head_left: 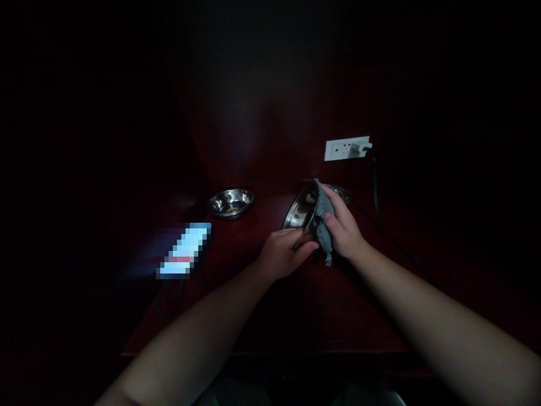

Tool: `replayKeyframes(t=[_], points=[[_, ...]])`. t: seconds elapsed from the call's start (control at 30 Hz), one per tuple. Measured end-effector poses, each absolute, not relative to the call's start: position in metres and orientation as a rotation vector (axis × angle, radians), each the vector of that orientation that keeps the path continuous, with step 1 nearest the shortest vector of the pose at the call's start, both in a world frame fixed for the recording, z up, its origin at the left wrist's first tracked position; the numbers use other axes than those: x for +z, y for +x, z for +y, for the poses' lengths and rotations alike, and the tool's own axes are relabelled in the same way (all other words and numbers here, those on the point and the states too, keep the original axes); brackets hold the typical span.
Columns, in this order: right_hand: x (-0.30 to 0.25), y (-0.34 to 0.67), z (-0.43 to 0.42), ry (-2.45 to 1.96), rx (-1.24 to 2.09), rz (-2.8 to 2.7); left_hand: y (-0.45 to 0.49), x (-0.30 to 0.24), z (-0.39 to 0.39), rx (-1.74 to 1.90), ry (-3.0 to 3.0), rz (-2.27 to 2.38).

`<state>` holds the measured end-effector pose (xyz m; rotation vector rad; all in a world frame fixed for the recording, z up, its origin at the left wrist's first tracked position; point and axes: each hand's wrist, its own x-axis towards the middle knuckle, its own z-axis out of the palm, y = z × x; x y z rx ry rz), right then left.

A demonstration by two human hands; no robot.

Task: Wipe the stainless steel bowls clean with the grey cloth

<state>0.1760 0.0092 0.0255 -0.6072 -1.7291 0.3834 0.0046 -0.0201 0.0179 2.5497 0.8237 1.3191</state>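
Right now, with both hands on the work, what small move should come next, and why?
Probably a short slide of the gray cloth along the tilted metal bowl with the right hand: that hand already has the cloth against the bowl's side, and the left hand grips the bowl's lower edge, which should steady it.

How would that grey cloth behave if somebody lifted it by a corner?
The grey cloth would probably droop: its lower end hangs loose by the right hand. It likely bends easily, looking bunched between that hand and the metal bowl.
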Motion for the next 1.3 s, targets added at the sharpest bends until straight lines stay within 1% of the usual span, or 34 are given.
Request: replayKeyframes(t=[0.17, 0.5, 0.83, 1.03, 1.17, 1.3], points=[[0.020, 0.177, 0.018, -0.628, 0.495, -1.658, 0.005, 0.019, -0.023, 1.341, 2.518, 0.814], [0.015, 0.178, 0.022, -0.642, 0.562, -1.609, 0.004, 0.017, -0.021, 1.262, 2.509, 0.796], [0.020, 0.177, 0.015, -0.600, 0.540, -1.653, 0.011, 0.020, -0.027, 1.185, 2.453, 0.751], [0.022, 0.179, 0.016, -0.607, 0.526, -1.660, 0.010, 0.019, -0.025, 1.228, 2.507, 0.741], [0.021, 0.179, 0.019, -0.617, 0.579, -1.613, 0.007, 0.020, -0.025, 1.247, 2.489, 0.652], [0.019, 0.176, 0.016, -0.629, 0.640, -1.571, 0.006, 0.023, -0.028, 1.168, 2.412, 0.541]])
